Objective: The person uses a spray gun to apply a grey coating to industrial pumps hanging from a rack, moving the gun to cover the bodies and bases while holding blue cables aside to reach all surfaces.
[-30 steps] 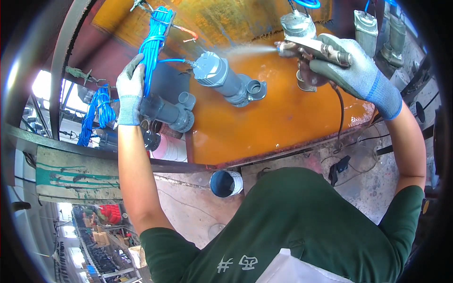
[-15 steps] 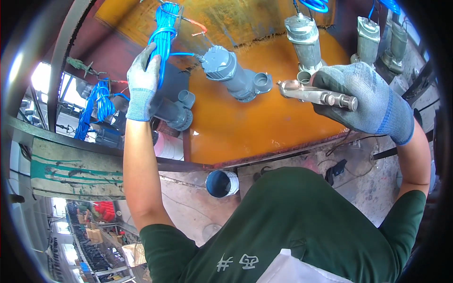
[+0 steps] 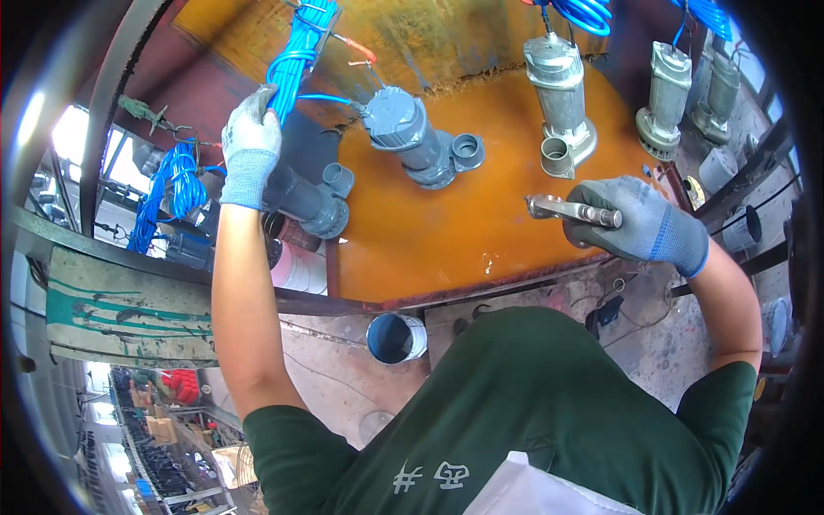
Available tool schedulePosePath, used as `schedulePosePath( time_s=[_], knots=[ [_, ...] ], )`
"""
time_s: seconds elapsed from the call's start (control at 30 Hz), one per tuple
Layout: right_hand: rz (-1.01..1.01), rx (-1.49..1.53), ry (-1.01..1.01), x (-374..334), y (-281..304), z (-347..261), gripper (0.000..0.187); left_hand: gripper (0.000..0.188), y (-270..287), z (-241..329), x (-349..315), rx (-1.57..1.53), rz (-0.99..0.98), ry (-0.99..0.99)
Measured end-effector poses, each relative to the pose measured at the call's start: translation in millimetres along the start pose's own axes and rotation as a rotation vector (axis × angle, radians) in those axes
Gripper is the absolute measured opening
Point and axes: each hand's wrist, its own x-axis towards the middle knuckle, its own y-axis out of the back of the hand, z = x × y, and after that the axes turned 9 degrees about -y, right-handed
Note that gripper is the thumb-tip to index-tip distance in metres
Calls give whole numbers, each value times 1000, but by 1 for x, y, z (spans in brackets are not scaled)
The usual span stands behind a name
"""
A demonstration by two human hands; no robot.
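1. The left hand (image 3: 251, 154) has its grip closed around the blue cable bundle (image 3: 296, 56), which hangs at the upper left of the orange tank (image 3: 429, 232).
2. That cable runs to the grey pump (image 3: 412, 137), which lies tilted over the tank's left part.
3. The right hand (image 3: 639, 225) is clamped on a metal spray gun (image 3: 571, 209) over the tank's right side, nozzle toward the pump.
4. Judging from this, the pump is being positioned by its cable; the next move calls for steadying it before aiming the gun.
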Motion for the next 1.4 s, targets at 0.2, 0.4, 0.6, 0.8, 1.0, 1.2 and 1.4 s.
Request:
schedulePosePath(
  time_s=[0.2, 0.4, 0.6, 0.8, 1.0, 1.2, 1.4],
  knots=[
    [-99, 135, -181, -19, -8, 19, 18, 35, -12, -29, 39, 86, -70, 68],
    [-130, 371, -270, -14, 31, 0, 25, 34, -30, -53, 68, 77, -168, 194],
    [29, 291, -132, 11, 76, -14, 26, 32, -57, -85, 101, -199, -197, 249],
    [69, 125, -46, 52, 128, -52, 46, 31, -79, -81, 108, -387, -229, 321],
    [-141, -71, 49, 52, 141, -75, 53, 32, -92, -90, 112, -463, -138, 271],
    [-198, 160, -60, 90, 131, -72, 45, 34, -71, -97, 83, -381, -166, 319],
    [-17, 81, -35, 77, 108, -78, 35, 35, -67, -73, 94, -413, -174, 304]
  ],
)
